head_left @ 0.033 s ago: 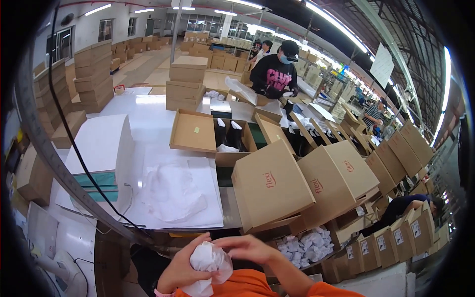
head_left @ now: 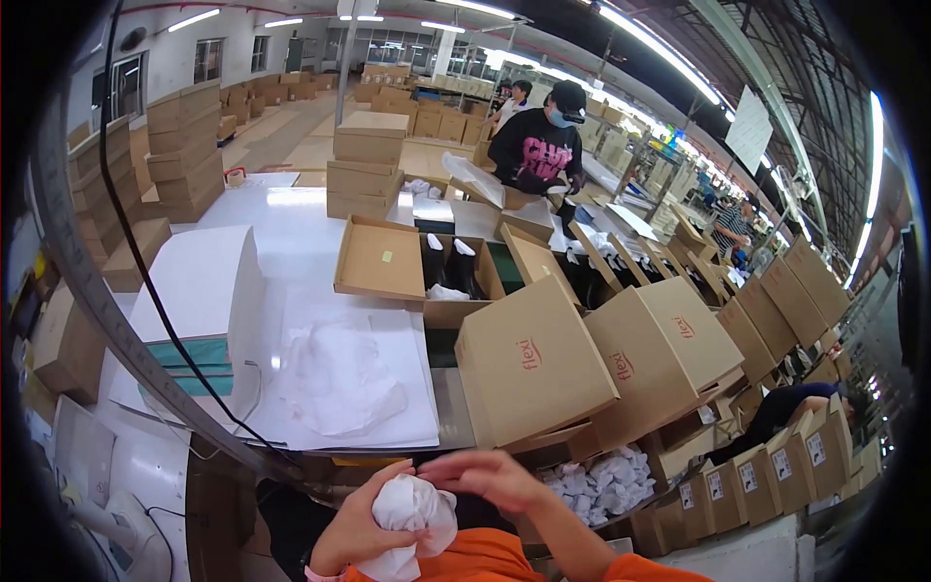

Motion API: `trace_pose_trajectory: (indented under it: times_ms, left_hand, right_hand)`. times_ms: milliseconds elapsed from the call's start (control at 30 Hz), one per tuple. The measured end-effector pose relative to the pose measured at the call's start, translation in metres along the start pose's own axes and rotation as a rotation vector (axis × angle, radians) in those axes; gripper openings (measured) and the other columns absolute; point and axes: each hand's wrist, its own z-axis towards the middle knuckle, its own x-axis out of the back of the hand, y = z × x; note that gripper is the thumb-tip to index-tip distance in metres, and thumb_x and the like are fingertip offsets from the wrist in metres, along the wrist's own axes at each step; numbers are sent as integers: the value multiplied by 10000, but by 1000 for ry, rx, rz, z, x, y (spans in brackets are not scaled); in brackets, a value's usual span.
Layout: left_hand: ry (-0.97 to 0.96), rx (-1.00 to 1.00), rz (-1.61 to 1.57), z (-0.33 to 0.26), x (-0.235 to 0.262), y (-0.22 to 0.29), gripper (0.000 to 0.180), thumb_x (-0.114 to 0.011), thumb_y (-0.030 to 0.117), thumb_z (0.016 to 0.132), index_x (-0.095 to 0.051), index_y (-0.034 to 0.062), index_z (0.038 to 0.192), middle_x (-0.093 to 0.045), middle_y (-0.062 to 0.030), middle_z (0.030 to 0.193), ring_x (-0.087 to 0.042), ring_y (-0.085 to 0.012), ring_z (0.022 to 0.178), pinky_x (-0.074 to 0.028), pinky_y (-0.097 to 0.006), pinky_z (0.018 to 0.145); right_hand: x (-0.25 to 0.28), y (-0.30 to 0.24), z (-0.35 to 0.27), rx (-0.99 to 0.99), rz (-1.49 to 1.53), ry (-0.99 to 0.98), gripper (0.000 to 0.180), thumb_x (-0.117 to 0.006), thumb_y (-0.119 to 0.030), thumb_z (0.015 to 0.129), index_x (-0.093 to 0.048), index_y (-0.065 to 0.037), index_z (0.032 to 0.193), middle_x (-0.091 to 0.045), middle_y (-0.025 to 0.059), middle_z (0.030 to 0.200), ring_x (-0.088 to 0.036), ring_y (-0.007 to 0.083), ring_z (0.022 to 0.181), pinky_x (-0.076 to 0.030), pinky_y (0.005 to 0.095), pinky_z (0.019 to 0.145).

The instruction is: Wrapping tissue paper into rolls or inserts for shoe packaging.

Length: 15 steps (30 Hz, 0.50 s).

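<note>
In front of my orange top, a crumpled ball of white tissue paper [head_left: 419,516] is cupped in my left hand [head_left: 351,532], thumb and fingers around it. My right hand [head_left: 497,479] hovers at the ball's upper right, its fingers stretched out and holding nothing. Whether its fingertips touch the paper, I cannot tell. A crumpled sheet of tissue paper [head_left: 344,378] lies on the stack of flat white sheets [head_left: 412,354] just beyond my hands. To the right of my right forearm, a carton holds several crumpled paper balls [head_left: 601,485].
An open shoe box with black boots [head_left: 464,270] stands beyond the sheets. Lidded brown boxes [head_left: 533,364] line the right side. A tall paper stack [head_left: 199,286] and a black cable [head_left: 145,262] are at left. Across the table, a masked person [head_left: 538,141] handles a boot.
My right hand's fingers have straightened and spread a little over the paper ball, which looks rounder. The person across the table has shifted their hands.
</note>
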Motion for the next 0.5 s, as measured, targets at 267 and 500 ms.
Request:
trace_pose_trajectory:
  times_ms: [267, 500]
  left_hand:
    - [703, -464, -44, 23, -34, -48, 903, -1066, 128, 655, -543, 85, 1389, -614, -108, 1240, -668, -252, 1144, -563, -420, 1012]
    - [915, -536, 478, 39, -44, -70, 934, -1088, 240, 605, -559, 92, 1360, -596, -147, 1184, -631, -365, 1064, -539, -511, 930]
  right_hand:
    - [-38, 58, 22, -269, 313, 191, 942, -401, -803, 1107, -296, -167, 1793, -384, 62, 1807, -364, 286, 1660, -297, 467, 1357]
    - [-73, 70, 49, -230, 908, 271, 862, -388, -852, 1080, -503, -245, 1681, -587, 41, 1662, -556, 230, 1512, -381, 531, 1296]
